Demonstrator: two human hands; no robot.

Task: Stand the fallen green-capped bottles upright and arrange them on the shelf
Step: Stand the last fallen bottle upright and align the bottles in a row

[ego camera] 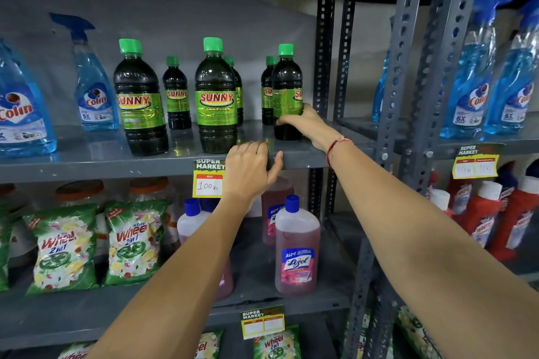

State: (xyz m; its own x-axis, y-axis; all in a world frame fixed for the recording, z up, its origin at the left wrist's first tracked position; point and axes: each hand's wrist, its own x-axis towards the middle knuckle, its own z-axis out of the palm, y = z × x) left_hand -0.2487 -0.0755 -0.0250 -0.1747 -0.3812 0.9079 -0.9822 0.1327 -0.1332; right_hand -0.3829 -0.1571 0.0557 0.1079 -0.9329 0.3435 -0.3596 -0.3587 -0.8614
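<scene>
Several dark green-capped Sunny bottles stand upright on the grey upper shelf (116, 160). The rightmost bottle (287, 87) is upright near the shelf post, and my right hand (306, 125) wraps its lower part. Two big bottles stand in front, one on the left (140, 102) and one in the middle (215, 102). Smaller ones (176, 96) stand behind them. My left hand (250, 166) rests on the shelf's front edge, fingers curled over the lip and holding no bottle. No bottle lies on its side in view.
Blue Colin spray bottles (93, 87) stand left of the Sunny bottles and on the neighbouring rack (472, 81). A grey perforated post (323, 61) borders the shelf on the right. Below are pink Lizol bottles (297, 245), Wheel detergent bags (134, 239) and a price tag (208, 179).
</scene>
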